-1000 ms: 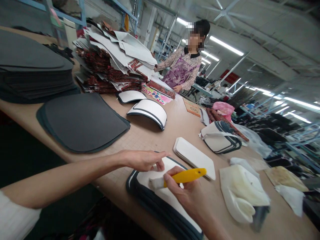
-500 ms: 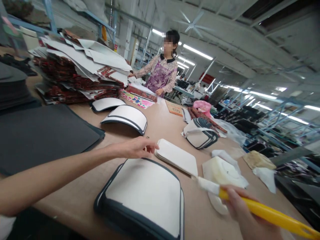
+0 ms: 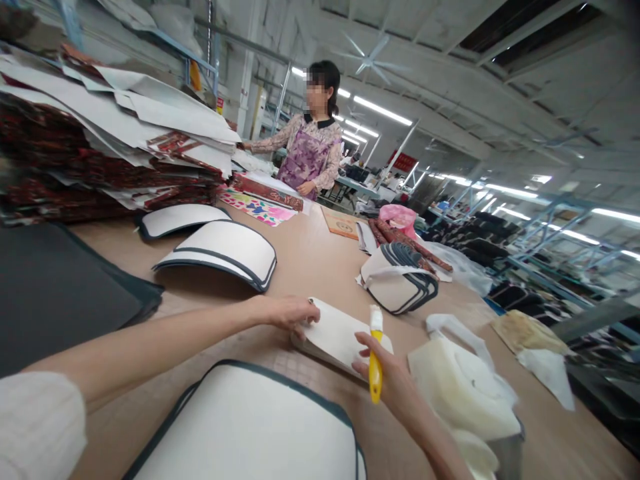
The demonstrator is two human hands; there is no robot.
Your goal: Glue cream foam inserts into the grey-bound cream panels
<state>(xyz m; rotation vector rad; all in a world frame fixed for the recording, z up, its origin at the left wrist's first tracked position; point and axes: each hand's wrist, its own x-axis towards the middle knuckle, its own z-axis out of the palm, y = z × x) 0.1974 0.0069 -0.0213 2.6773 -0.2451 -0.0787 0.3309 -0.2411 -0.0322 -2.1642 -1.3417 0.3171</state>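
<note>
My left hand [image 3: 290, 312] grips the near left edge of a small stack of white rounded panels [image 3: 337, 335] lying on the wooden table [image 3: 310, 257]. My right hand [image 3: 387, 377] is closed around a yellow-handled brush [image 3: 375, 357], its white bristles pointing up over the same stack. A large white panel with dark trim [image 3: 250, 427] lies just in front of me, below both arms.
Two curved white panels with dark edging [image 3: 220, 252] and dark foam sheets [image 3: 60, 293] lie to the left. A tall pile of white and red patterned sheets [image 3: 110, 147] stands behind. A bundle of trimmed panels [image 3: 400, 277] and white foam [image 3: 460, 387] sit right. A person in a purple apron [image 3: 310, 150] stands at the far end.
My left hand moved from beside the small white stack onto its edge. My right hand swung the brush in from the right, now upright over the stack. The view shifted right and closer.
</note>
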